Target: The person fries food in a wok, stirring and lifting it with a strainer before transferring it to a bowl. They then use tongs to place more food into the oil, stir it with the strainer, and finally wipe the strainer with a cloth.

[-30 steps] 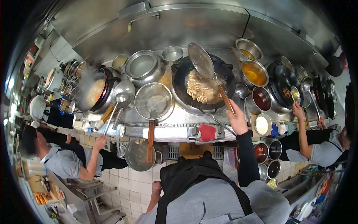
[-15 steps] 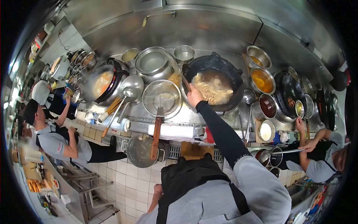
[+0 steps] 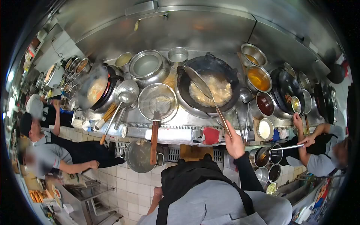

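My right hand (image 3: pixel 235 143) is closed around the wooden handle of a strainer (image 3: pixel 198 81). Its round metal head is tilted, almost edge-on, over the left part of a large black wok (image 3: pixel 234 98). Pale pieces of food (image 3: pixel 219 92) bubble in liquid inside that wok. Low by my side, my left hand (image 3: pixel 158 192) shows only in part next to my black apron, its fingers hidden. A second, wide mesh strainer (image 3: pixel 157 101) with a wooden handle lies left of the wok, resting on a round rim.
A perforated ladle (image 3: pixel 125 91), a pot (image 3: pixel 147 64) and a ladle (image 3: pixel 245 95) surround the wok. Bowls of oil (image 3: pixel 258 78) and dark red sauce (image 3: pixel 264 104) stand right. A floor pot (image 3: pixel 141 157) is below. Co-workers stand at left (image 3: pixel 71 153) and right (image 3: pixel 318 161).
My right hand has moved from the wok's left edge back toward me and right. The strainer has swung from the wok's upper left to over it. A left co-worker's arm has lowered.
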The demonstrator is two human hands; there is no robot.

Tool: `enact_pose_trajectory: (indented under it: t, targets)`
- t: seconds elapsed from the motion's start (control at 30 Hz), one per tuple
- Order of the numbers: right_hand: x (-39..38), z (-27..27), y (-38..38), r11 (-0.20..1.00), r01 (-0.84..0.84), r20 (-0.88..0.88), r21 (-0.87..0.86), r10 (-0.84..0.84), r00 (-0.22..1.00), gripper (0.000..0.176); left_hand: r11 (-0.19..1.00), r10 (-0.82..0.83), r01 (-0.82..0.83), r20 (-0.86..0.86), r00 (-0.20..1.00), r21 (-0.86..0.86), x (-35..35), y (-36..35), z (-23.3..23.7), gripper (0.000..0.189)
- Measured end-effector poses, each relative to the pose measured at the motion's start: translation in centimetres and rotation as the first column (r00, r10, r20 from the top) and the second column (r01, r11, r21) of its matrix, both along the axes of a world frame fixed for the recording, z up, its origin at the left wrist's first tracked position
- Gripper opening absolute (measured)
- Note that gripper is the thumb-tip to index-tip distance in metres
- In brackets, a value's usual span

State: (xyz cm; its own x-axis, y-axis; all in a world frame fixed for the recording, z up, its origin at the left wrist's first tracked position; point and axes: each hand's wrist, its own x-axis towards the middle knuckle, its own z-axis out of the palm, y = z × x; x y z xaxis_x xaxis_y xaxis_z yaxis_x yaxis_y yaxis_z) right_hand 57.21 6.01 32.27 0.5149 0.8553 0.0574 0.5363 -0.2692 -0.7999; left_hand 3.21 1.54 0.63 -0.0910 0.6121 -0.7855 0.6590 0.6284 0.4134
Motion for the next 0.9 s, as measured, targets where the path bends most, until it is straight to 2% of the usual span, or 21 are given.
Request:
enact_pose_trajectory:
  t: [0.07,0.13,0.2,0.27,0.3,0.33,0.4,0.47,0.5,0.57,0.6,0.63,0.7,0.73,0.77,0.8,0.87,0.9]
  targets:
    - [1.3,-1.1,-2.5,0.997,0.042,0.104,-0.057,-0.036,0.994,0.066,0.988,0.150,-0.147,0.097,0.984,-0.044,0.8,1.7,0.8,0.018]
    - [2.8,-3.8,-3.4,0.994,0.098,0.190,-0.039,-0.089,0.978,0.067,0.995,0.086,-0.079,0.147,0.985,-0.053,0.6,3.6,0.4,0.020]
    - [4.0,-6.5,-3.3,0.985,0.168,0.235,-0.042,-0.154,0.960,0.066,0.997,-0.075,0.075,0.271,0.960,0.010,-2.9,4.4,-7.4,0.018]
    - [3.9,-6.1,-2.7,0.978,0.205,0.189,0.048,-0.210,0.959,0.066,0.975,0.211,-0.186,0.266,0.941,-0.119,-0.3,7.4,-4.8,0.017]
    - [3.6,-4.7,-2.8,0.972,0.236,0.133,0.001,-0.234,0.963,0.066,0.933,0.351,-0.313,0.249,0.903,-0.179,1.3,8.7,-2.9,0.016]
    - [3.5,-3.4,-3.1,0.964,0.262,0.079,-0.047,-0.258,0.963,0.066,0.940,0.338,-0.315,0.250,0.907,-0.128,2.1,9.6,-2.2,0.015]
    - [3.4,-2.0,-4.1,0.968,0.252,0.116,0.021,-0.253,0.961,0.066,0.946,0.319,-0.323,0.251,0.914,-0.027,3.2,10.5,-1.5,0.012]
    - [3.2,-1.0,-4.6,0.969,0.205,0.136,0.137,-0.224,0.965,0.066,0.953,0.296,-0.301,0.254,0.921,-0.021,3.4,10.5,-1.8,0.016]
    - [3.7,-1.4,-4.7,0.974,0.195,0.173,0.117,-0.213,0.962,0.066,0.961,0.272,-0.274,0.229,0.935,-0.023,3.5,10.2,-2.0,0.016]
    - [5.9,-4.8,-3.7,0.980,0.193,0.194,-0.044,-0.181,0.964,0.065,0.977,0.210,-0.205,0.141,0.967,-0.053,3.7,9.4,-1.8,0.016]
    - [7.0,-7.1,-2.9,0.973,0.193,0.202,-0.124,-0.165,0.965,0.065,0.976,0.210,-0.200,0.155,0.965,-0.082,3.0,8.6,-3.1,0.013]
    - [7.6,-8.7,-2.2,0.981,0.188,0.191,-0.038,-0.178,0.965,0.063,0.985,0.164,-0.153,0.161,0.973,-0.081,2.2,7.8,-4.3,0.013]
    - [8.0,-10.7,-0.7,0.975,0.209,0.170,0.071,-0.218,0.961,0.062,0.994,-0.105,0.109,0.121,0.987,-0.027,0.4,6.1,-6.1,0.014]
    - [7.5,-10.2,-0.1,0.969,0.243,0.152,0.052,-0.248,0.957,0.061,0.926,-0.376,0.374,0.042,0.926,0.045,-0.6,5.4,-6.8,0.014]
    - [7.0,-9.6,0.6,0.961,0.276,0.135,0.033,-0.278,0.951,0.061,0.778,-0.620,0.623,-0.060,0.782,0.084,-1.7,4.6,-7.5,0.014]
    - [6.9,-9.4,1.1,0.957,0.280,0.144,0.081,-0.289,0.946,0.060,0.585,-0.785,0.804,-0.177,0.594,0.106,-2.5,4.0,-8.2,0.014]
    - [6.7,-8.3,2.2,0.943,0.284,0.163,0.173,-0.312,0.936,0.058,0.365,-0.879,0.924,-0.283,0.383,0.114,-3.8,3.0,-9.3,0.014]
    - [6.9,-7.2,2.8,0.942,0.332,0.041,-0.048,-0.331,0.943,0.053,0.423,-0.862,0.897,-0.249,0.442,0.125,-4.3,2.4,-9.7,0.015]
